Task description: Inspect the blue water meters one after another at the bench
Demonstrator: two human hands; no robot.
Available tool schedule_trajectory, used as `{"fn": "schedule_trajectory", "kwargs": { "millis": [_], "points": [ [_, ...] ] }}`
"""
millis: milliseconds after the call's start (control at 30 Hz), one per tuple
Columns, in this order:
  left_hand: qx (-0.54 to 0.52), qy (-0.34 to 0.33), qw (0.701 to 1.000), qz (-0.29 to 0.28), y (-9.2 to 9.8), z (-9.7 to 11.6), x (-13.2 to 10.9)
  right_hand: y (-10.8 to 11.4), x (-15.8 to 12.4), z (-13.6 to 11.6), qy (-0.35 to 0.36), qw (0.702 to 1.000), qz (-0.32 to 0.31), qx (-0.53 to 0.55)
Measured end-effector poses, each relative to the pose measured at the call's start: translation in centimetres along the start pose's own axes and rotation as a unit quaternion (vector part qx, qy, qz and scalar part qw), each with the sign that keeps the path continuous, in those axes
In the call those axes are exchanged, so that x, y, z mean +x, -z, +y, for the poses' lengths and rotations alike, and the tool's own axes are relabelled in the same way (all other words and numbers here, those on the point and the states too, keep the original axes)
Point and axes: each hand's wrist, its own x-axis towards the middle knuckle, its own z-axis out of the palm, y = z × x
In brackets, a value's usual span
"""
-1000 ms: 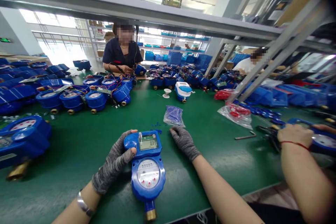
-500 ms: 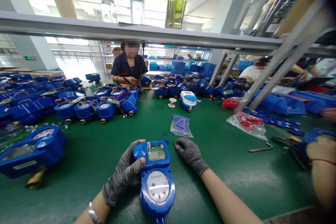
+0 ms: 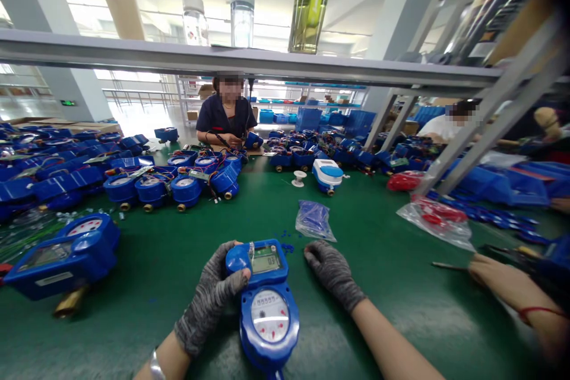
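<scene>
A blue water meter (image 3: pixel 269 323) with a small lit display and a round dial lies in front of me on the green table. My left hand (image 3: pixel 211 294), in a grey fingerless glove, grips its display end from the left, thumb over the front. My right hand (image 3: pixel 333 270), gloved alike, rests on the table to the right of the meter, apart from it. Its fingers are curled together, and what they may hold is hidden. Small blue bits (image 3: pixel 288 247) are scattered between the meter and that hand. Just beyond lies a clear bag of blue pieces (image 3: pixel 314 219).
Another blue meter (image 3: pixel 62 255) lies at left. Rows of wired meters (image 3: pixel 184 189) fill the back. A white spool (image 3: pixel 298 178) and a white-and-blue meter (image 3: pixel 328 175) stand mid-table. At right, a co-worker's hand (image 3: pixel 490 276) is at a metal rod (image 3: pixel 447 266). A shelf (image 3: pixel 276 62) crosses above.
The view has shifted slightly, so things sit a little further right. The co-worker's hand at right has come to the metal rod. My hands keep about the same pose.
</scene>
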Motion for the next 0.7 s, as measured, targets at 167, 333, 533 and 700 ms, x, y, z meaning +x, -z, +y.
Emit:
{"fn": "schedule_trajectory", "kwargs": {
  "millis": [167, 333, 533, 700],
  "points": [
    [0.014, 0.008, 1.0, -0.013, -0.2, 1.1, -0.1, 1.1, -1.0, -1.2, 0.011, 0.991, 0.038, 0.126],
    [0.023, 0.025, 0.999, -0.031, -0.3, 1.6, -0.1, 4.5, -5.4, -8.1, 0.044, 0.976, -0.01, 0.213],
    [0.058, 0.003, 0.997, -0.04, 0.0, 1.4, -0.1, 5.6, -7.7, -12.9, 0.059, 0.977, -0.055, 0.197],
    [0.056, 0.004, 0.998, -0.042, 0.0, 1.4, 0.0, 5.5, -7.2, -13.0, 0.025, 0.985, -0.037, 0.166]
  ]
}}
